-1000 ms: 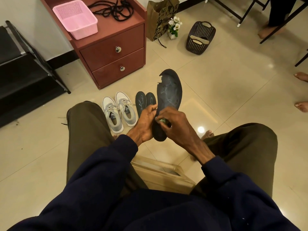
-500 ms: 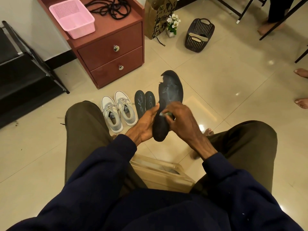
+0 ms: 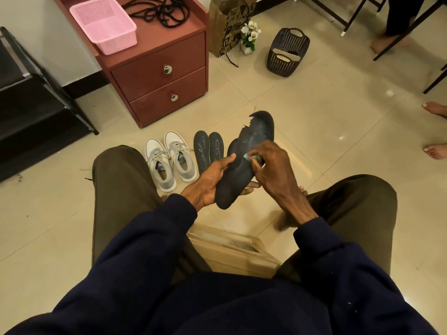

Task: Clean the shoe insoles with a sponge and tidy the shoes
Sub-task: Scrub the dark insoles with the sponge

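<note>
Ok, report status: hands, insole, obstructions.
Left hand grips the torn dark insole near its heel. Right hand pinches the sponge against its face. Two insoles and grey sneakers lie on the floor beyond, clear of the work.

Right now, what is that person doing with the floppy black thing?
A seated person is cleaning a worn black insole. The left hand holds it near its lower end while the right hand presses a small sponge on its middle. Two more insoles and a pair of shoes sit on the floor beside.
</note>
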`<state>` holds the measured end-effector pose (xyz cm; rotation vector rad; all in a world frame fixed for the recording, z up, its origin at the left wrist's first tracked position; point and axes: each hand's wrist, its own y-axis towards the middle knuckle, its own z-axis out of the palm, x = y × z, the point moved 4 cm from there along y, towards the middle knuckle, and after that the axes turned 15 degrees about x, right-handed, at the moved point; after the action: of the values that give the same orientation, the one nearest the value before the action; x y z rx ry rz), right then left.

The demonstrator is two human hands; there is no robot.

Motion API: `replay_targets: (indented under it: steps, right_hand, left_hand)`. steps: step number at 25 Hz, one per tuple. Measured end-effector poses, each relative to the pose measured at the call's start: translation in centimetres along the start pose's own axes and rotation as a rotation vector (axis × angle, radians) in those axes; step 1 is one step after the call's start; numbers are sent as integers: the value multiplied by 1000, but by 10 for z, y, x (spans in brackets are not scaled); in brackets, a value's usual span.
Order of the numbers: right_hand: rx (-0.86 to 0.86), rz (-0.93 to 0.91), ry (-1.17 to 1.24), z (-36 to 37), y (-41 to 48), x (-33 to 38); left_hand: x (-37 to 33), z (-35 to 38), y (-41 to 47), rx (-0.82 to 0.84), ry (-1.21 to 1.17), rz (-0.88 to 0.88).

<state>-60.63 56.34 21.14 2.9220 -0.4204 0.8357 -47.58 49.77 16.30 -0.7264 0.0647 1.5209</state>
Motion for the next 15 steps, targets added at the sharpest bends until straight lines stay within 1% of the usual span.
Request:
replay_targets:
  steps: [1,2,5,6,7,8,10,11,12,13,15]
  right_hand:
    - [-14,17,3,-2,-1,-2]
    - [11,-20,23,-1,-3,3]
    - [222,-224,104,14,-10,37]
    - [248,-254,97,15,-10,40]
    - [226,-241,77,15,-7,37]
    - [161,-184,47,12,-4,28]
    - [18,-3,-22,4,-1,4]
    - [-16,62,-29,2,-2,-3]
    - [-13,67,-8,3,-3,-3]
    - [38,15,29,7,-5,4]
    - [214,-150,86,19,-10,29]
  left_hand:
    - [0,2,0,24,1,-6]
    - [0,2,-1,32,-9,0]
    - [-3,-7,0,-28,-37,23]
    - [-2,-9,1,-34,-46,26]
    - [-1,-9,1,-32,-52,21]
    - [0,-9,1,-23,-50,5]
    - [5,-7,2,2,6,-51]
    - [6,-7,3,6,21,-67]
    - [5,-7,2,-1,21,-70]
    - [4,-9,2,-19,10,-60]
    - [1,-14,2,-83,-14,-29]
